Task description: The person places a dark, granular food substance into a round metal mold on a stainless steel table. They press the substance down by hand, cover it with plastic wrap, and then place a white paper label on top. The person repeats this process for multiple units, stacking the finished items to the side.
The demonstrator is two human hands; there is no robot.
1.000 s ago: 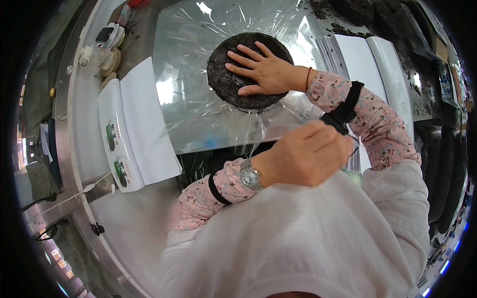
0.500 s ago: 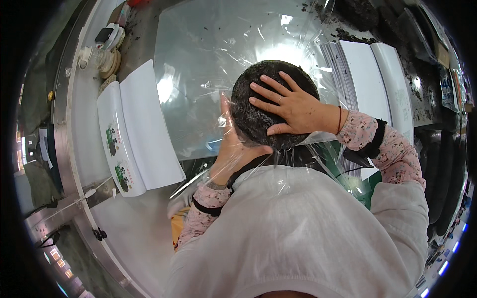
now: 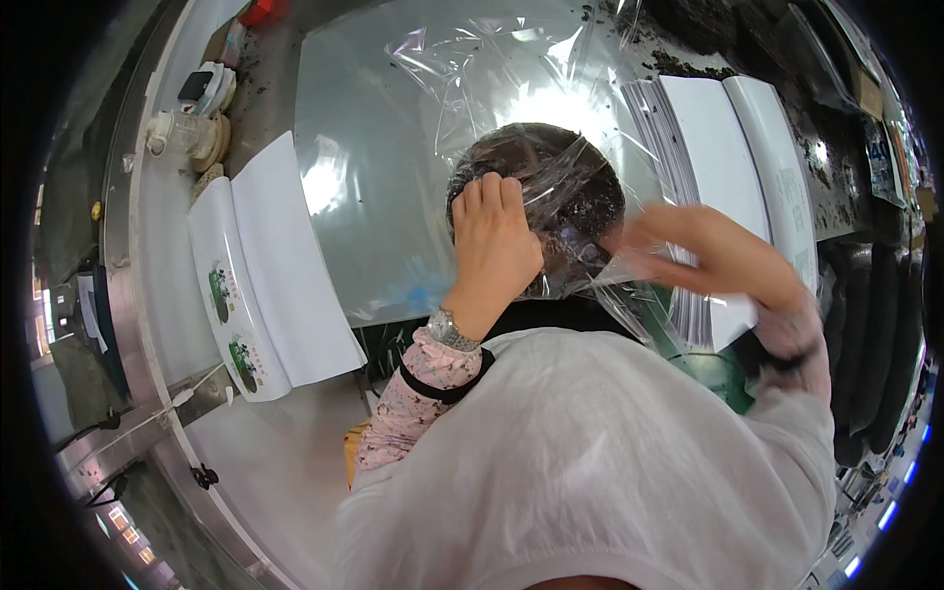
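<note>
A dark round cake (image 3: 565,192) lies wrapped in clear plastic film (image 3: 442,118) on a grey sheet. My left hand (image 3: 495,246) presses on its left side, fingers closed over the film. My right hand (image 3: 703,251) is blurred with motion at the cake's right edge, pulling the film; its grip cannot be made out clearly.
A stack of white paper sheets (image 3: 270,270) with green prints lies to the left. More white stacks (image 3: 733,162) lie at the right. Dark round cakes (image 3: 880,334) stand in a row at the far right edge. Small items (image 3: 192,128) sit on the metal table's left rim.
The cake has been lifted toward me and the film folded over it. My left hand moved from under the film onto the cake's left side; my right hand swept off its top to the right.
</note>
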